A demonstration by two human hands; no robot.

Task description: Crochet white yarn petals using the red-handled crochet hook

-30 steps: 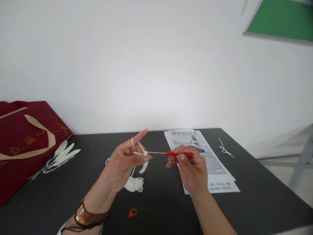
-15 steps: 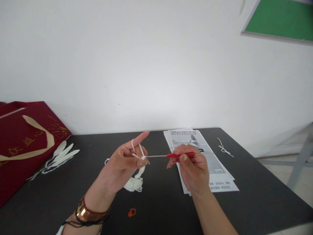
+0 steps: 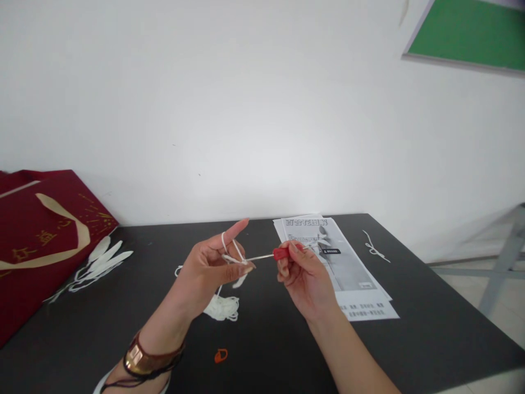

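My left hand [image 3: 207, 268] is raised over the black table [image 3: 410, 328], with white yarn [image 3: 223, 241] looped round its pointing forefinger and a small white crocheted piece [image 3: 241, 280] pinched under the thumb. My right hand [image 3: 303, 279] grips a red-handled crochet hook [image 3: 281, 253] whose metal tip reaches into the yarn at my left thumb. A loose heap of white yarn [image 3: 221, 307] lies on the table below my left hand.
A dark red gift bag [image 3: 33, 241] lies at the left, with several white crocheted petals [image 3: 104, 260] beside it. Printed instruction sheets [image 3: 348, 273] lie to the right, a short yarn scrap [image 3: 375, 250] beyond them. An orange stitch marker [image 3: 220, 355] sits near the front.
My right hand has turned and shifted left, bringing the hook closer to my left hand. The crocheted piece under my left thumb has swung slightly.
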